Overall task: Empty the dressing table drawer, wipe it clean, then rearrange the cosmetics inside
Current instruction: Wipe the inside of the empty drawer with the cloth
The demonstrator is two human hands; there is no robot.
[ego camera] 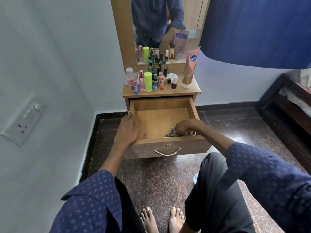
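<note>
Bare feet (162,219) below; right grip (182,129) pinches a patterned cloth (171,133) inside the drawer (168,142), left grip (128,130) rests flat on its side.

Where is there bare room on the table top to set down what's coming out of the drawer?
The table top is bare along its front edge and in the right front corner, beside the lotion tube. The left and middle are packed with bottles. In the drawer, the back is bare; the right hand holds small items at the front.
</note>
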